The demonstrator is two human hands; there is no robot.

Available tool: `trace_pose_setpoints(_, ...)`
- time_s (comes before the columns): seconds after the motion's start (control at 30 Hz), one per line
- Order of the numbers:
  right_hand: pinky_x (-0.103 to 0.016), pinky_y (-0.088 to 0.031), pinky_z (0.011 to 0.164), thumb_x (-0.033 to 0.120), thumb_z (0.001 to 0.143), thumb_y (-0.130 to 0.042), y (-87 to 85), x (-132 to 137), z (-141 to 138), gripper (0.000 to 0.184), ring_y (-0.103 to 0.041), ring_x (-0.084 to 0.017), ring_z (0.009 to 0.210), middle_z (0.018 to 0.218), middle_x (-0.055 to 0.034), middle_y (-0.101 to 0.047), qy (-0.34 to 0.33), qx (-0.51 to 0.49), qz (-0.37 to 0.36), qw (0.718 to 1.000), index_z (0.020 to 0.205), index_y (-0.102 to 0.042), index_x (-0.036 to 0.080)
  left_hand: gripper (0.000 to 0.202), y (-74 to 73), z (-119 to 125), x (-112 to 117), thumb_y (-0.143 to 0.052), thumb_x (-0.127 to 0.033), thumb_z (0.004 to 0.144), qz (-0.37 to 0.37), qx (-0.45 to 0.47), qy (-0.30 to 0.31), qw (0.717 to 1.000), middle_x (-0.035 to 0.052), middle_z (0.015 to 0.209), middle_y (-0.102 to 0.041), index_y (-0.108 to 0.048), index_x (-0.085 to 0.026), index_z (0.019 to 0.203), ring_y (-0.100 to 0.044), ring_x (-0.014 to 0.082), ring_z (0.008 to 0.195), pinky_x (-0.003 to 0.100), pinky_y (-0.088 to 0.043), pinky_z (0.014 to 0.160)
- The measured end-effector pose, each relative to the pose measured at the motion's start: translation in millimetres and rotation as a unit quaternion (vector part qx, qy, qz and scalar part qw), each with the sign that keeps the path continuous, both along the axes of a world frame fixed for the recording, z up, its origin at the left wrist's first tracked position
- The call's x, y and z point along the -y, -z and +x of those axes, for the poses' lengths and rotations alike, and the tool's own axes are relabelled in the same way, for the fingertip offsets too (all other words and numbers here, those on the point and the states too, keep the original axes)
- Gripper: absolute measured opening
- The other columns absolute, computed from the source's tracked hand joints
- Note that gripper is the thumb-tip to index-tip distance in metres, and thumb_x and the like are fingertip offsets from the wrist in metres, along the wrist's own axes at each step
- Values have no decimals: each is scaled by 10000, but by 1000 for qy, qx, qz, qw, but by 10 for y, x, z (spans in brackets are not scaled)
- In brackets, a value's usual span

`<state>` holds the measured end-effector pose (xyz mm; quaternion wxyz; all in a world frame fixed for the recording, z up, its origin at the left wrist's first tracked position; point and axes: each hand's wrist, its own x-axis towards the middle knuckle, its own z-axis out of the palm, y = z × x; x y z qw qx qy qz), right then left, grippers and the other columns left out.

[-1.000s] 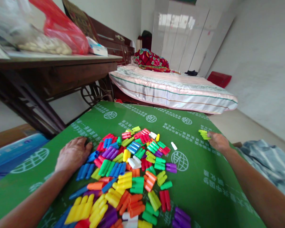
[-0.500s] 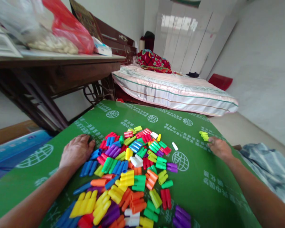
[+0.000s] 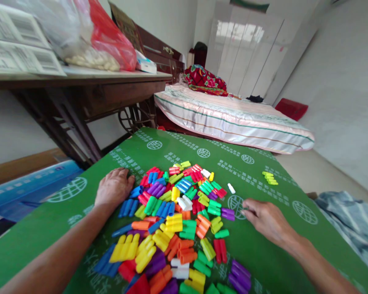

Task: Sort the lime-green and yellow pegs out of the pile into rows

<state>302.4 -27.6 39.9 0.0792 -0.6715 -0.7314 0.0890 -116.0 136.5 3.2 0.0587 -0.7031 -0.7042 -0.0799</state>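
Bullet-shaped plastic building blocks (image 3: 173, 222) in many colours lie in a loose pile on the green board. My left hand (image 3: 115, 186) rests palm down on the board just left of the pile, its fingers slightly bent and holding nothing. To the right of the pile, my right hand (image 3: 266, 220) hovers low with its thumb and index finger a little apart and no block between them. A purple block (image 3: 227, 214) is nearest to its fingertips. Farther back on the right, a yellow-green block piece (image 3: 270, 178) sits alone. One small white block (image 3: 231, 188) lies between it and the pile.
The green board (image 3: 178, 149) with printed globes carries the pile. Behind it stands a bed (image 3: 233, 118). At the left is a wooden table (image 3: 110, 90) with plastic bags and boxes on it. A striped cloth (image 3: 349, 222) hangs beside the right edge.
My right hand has let go of the yellow-green piece and come back left toward the pile. My left hand stays on the board. The whole view has shifted slightly.
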Motion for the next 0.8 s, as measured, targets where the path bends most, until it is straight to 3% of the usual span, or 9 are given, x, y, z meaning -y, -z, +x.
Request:
trace_pose_setpoints(0.23, -235, -326, 559, 355, 887, -458, -190, -58, -454, 186, -531, -126, 592, 719, 27, -641, -45, -49, -12, 998, 802, -581, 246, 522, 8, 13, 20, -269, -389, 899, 4, 26, 3, 1000, 198, 1302, -529, -547, -53, 1185, -449, 314, 1228, 430, -352, 1021)
trace_pose_setpoints(0.4, -235, -319, 577, 332, 862, -500, -264, -269, -778, 161, -594, -146, 653, 710, 14, -664, -61, 8, -48, 997, 947, -610, 251, 514, -21, 35, 48, -274, -381, 900, 6, 31, 3, 1000, 204, 1299, -527, -548, -48, 1180, -448, 322, 1224, 440, -352, 1017)
trace_pose_setpoints(0.63, -263, -362, 630, 354, 841, -517, -166, -560, -1025, 220, -639, -204, 815, 879, -66, -709, -57, 82, -71, 992, 962, -633, 211, 485, -13, 23, 48, -280, -383, 900, 12, 25, 6, 1000, 190, 1277, -544, -561, -82, 1156, -461, 307, 1210, 435, -361, 1010)
trace_pose_setpoints(0.8, -232, -292, 548, 349, 813, -543, -103, -553, -982, 178, -573, -150, 654, 680, -2, -643, -66, 3, -43, 997, 881, -640, 216, 498, -34, 41, 56, -268, -391, 906, -2, 22, -1, 1000, 190, 1301, -525, -549, -73, 1168, -448, 311, 1229, 430, -351, 1021)
